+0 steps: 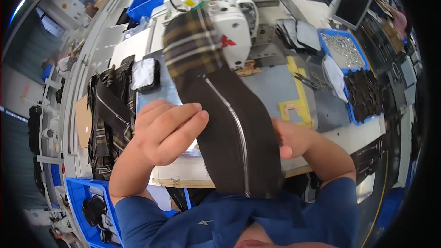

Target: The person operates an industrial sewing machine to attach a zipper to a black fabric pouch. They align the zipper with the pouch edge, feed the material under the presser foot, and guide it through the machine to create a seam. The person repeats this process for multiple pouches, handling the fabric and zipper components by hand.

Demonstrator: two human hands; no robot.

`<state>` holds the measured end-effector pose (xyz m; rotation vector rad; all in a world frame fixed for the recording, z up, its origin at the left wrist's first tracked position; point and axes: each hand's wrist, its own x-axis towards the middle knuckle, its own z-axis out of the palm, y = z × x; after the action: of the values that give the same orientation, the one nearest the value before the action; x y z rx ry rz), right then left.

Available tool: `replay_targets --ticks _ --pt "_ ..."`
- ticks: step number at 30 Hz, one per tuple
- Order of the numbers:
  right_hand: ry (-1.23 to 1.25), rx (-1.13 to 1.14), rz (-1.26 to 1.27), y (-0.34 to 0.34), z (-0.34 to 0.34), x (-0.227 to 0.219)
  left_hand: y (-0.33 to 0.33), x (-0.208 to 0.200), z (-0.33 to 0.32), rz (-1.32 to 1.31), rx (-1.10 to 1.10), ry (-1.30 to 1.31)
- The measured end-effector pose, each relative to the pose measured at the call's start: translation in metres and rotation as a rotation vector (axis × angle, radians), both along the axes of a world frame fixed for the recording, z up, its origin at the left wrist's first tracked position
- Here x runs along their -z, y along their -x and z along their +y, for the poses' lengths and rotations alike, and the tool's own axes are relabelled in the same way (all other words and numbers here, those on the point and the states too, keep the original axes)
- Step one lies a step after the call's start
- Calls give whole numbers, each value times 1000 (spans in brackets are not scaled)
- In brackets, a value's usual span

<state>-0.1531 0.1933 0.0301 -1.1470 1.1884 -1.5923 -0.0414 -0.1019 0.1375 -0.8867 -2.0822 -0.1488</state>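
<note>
A long dark fabric panel [213, 142] hangs upright in front of me, held up between both hands. A silver metal zipper [238, 128] runs down its length, and a brown-and-black plaid piece [193, 48] forms its upper end. My left hand [167, 128] is closed on the panel's left edge, fingertips against the cloth. At the right edge my right hand [294, 138] also grips the panel; its fingers are partly hidden behind the cloth. Just beyond the plaid end stands a white sewing machine [234, 34], partly covered by it.
Plaid pieces with zippers [108, 110] are heaped at the left. Wrapped stacks [145, 74] lie beside them. On the right are scissors [307, 81], a blue tray [325, 33] of metal parts and dark pieces [363, 94]. A blue crate [76, 188] stands lower left.
</note>
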Motion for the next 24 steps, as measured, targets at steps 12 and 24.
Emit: replay_targets --ticks 12,24 --pt "-4 112 -501 -13 -8 -6 9 69 8 -170 -150 -217" --pt "-67 105 -238 -46 0 19 6 116 40 -1356 755 -1927"
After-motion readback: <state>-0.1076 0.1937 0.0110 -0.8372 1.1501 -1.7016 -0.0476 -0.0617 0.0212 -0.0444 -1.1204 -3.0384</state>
